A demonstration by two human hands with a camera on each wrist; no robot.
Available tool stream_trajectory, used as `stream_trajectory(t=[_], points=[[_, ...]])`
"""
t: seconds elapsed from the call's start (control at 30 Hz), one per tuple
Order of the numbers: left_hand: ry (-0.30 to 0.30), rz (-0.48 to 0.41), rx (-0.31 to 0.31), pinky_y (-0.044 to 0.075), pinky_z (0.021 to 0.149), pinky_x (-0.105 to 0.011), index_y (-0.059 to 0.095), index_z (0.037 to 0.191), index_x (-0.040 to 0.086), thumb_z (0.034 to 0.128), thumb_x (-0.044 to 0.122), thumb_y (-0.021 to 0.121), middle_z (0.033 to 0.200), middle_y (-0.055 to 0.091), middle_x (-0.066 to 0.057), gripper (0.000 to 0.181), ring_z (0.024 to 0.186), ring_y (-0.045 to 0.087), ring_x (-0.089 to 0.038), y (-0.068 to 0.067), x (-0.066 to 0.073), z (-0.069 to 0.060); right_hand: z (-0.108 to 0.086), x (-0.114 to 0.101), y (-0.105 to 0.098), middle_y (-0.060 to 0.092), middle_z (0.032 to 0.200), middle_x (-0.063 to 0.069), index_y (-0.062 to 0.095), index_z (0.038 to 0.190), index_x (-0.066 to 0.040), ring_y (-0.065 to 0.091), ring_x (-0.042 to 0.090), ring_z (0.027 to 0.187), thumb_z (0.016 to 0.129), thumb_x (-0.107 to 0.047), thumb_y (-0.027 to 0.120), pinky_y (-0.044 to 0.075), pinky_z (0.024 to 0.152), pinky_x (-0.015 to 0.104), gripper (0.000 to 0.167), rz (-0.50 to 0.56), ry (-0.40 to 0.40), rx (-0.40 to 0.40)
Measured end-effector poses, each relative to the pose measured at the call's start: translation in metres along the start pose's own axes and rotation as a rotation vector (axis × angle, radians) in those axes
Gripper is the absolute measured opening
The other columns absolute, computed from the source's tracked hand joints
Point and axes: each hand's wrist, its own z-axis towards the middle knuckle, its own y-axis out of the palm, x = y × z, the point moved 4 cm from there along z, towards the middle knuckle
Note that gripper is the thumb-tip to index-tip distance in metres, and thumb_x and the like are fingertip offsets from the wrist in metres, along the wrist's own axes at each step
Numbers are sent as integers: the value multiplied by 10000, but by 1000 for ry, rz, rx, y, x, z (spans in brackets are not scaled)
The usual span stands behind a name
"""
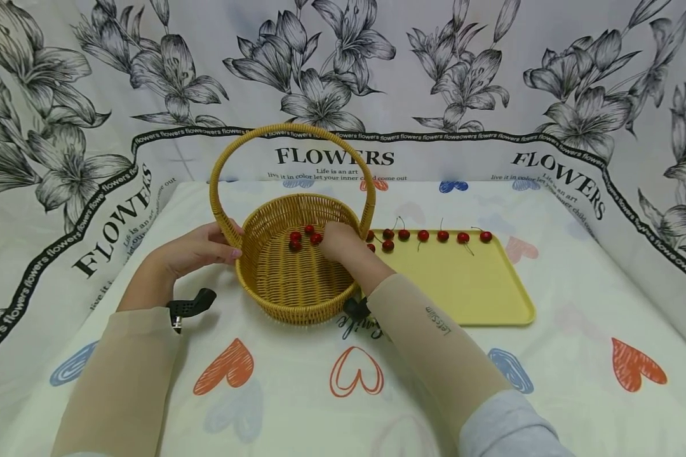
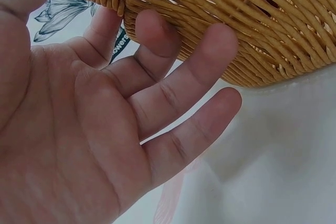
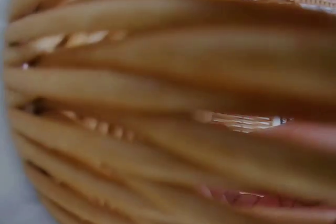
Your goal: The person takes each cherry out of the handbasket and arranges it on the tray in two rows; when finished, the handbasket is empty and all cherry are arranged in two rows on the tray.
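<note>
A round yellow wicker basket (image 1: 300, 311) with a tall hoop handle (image 1: 291, 129) stands upright on the cloth. My left hand (image 1: 206, 244) pinches its left side where the handle meets the rim. In the left wrist view the thumb and index finger of the left hand (image 2: 94, 108) are at the weave, and the other fingers are bent loosely below it. My right hand (image 1: 345, 244) reaches over the right rim into the basket, beside several red cherries (image 1: 295, 241). Its fingertips are hidden, so whether they hold anything does not show. The basket's weave (image 3: 157, 61) fills the right wrist view.
Right of the basket lies a yellow tray (image 1: 463, 285), partly behind the right forearm. Several stemmed cherries (image 1: 443, 236) line its far edge, with a few bunched at its left end. A white cloth (image 1: 297, 406) with printed hearts covers the table; a flowered curtain (image 1: 463, 82) hangs behind.
</note>
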Motion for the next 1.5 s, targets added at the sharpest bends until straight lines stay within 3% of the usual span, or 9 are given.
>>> stream_trajectory(t=[0.13,0.43,0.57,0.77,0.93,1.13,1.5], points=[[13,1,-12,558,869,-375,495,1201,31,924,-13,680,1088,690,-78,336,985,671,-211,0,2,1,2,-1,2,587,883,89,661,1066,-49,451,178,666,1055,-106,541,377,598,287,133,-98,-15,36],[-4,1,0,556,881,-365,491,1218,19,931,-25,677,1108,688,-73,345,1014,666,-211,-1,0,1,-4,-5,1,668,1005,93,672,1132,-57,574,181,770,1037,-107,587,441,629,289,137,-173,-49,112],[-5,3,0,553,888,-366,490,1222,12,925,-15,687,1124,688,-86,356,1024,664,-215,0,-1,0,-13,-9,-5,682,1038,91,669,1147,-51,638,196,845,1044,-187,606,510,697,314,181,-180,-96,170],[-5,12,6,553,885,-349,495,1216,45,936,-4,680,1138,683,-71,339,1027,658,-204,-1,-2,-2,-32,-11,-20,663,1261,64,669,1277,-59,624,212,1099,1025,-248,658,518,906,356,316,3,-245,207],[-5,7,7,554,883,-356,495,1219,47,938,-7,672,1128,681,-59,337,1014,656,-206,-1,-3,-3,-48,-8,-32,645,1185,8,709,1198,-109,577,166,1079,1001,-257,694,496,915,338,246,107,-383,199],[-5,2,8,550,884,-361,502,1211,46,936,-8,672,1110,687,-56,328,1003,655,-203,-1,-2,-2,-67,5,-46,655,1108,-35,703,1218,-152,608,150,948,973,-275,732,529,798,327,275,203,-419,195],[-5,-4,3,549,887,-342,516,1197,64,934,-13,674,1111,700,-49,317,1025,658,-204,1,0,0,-88,43,-67,711,1017,19,715,1187,-154,655,203,928,926,-236,786,561,770,372,283,424,-460,112]])
